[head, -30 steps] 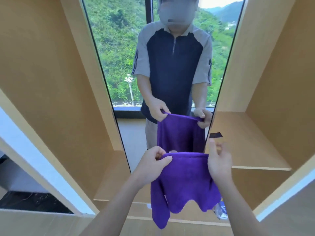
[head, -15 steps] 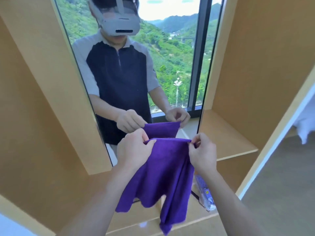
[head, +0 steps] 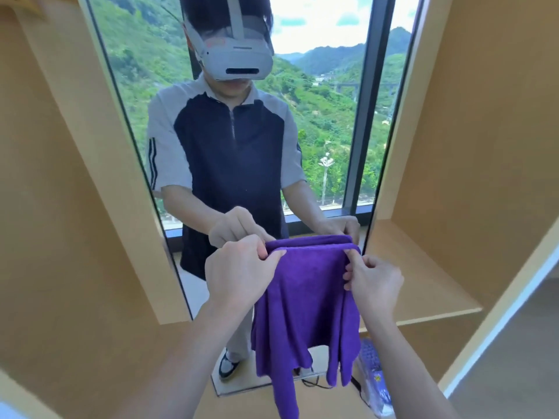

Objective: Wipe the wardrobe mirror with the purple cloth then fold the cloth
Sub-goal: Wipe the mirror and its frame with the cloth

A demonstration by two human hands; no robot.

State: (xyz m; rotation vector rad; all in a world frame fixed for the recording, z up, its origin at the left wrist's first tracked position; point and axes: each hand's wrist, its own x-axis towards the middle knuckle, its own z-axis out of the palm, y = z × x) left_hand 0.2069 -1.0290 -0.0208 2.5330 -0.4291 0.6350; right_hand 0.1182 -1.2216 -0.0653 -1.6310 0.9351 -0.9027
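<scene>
The purple cloth hangs doubled over in front of the wardrobe mirror, its top edge level and its lower ends dangling unevenly. My left hand pinches the cloth's top left corner between thumb and fingers. My right hand pinches the top right corner. The mirror is a tall pane set between wooden panels; it reflects a person with a headset holding the same cloth, and a window with green hills behind.
Wooden wardrobe panels flank the mirror on both sides. A wooden shelf runs to the right of the mirror. A clear plastic packet and a black cable lie on the lower ledge under the cloth.
The view has tilted up and shifted, so more of the mirror shows. Both hands keep their pinch on the cloth's top corners and have drawn the top edge wider and level.
</scene>
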